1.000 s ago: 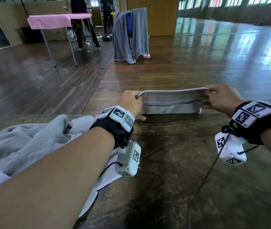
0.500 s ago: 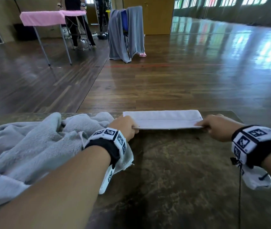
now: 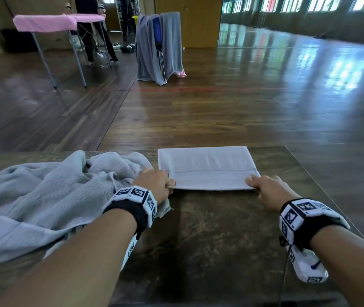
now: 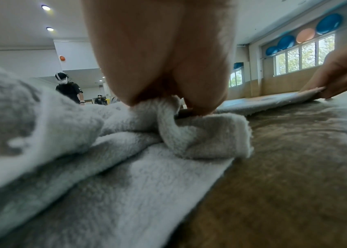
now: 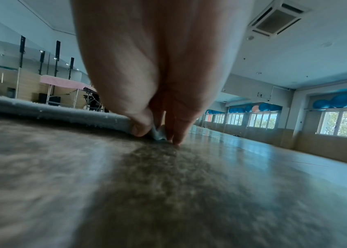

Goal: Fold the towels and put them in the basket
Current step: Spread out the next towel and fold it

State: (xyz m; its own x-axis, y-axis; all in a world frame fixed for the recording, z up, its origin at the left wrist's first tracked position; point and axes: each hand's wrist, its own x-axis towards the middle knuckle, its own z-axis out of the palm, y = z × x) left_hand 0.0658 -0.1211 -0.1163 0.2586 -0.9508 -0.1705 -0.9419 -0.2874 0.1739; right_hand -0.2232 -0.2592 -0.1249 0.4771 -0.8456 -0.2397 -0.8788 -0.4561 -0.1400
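Table: two towels, two hands.

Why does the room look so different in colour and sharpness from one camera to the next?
Head view: warm tones, window glare on the floor, white towel sharp. Left wrist view: left hand looms blurred, grey towel soft. Right wrist view: bluish cast, right hand huge, table smeared.
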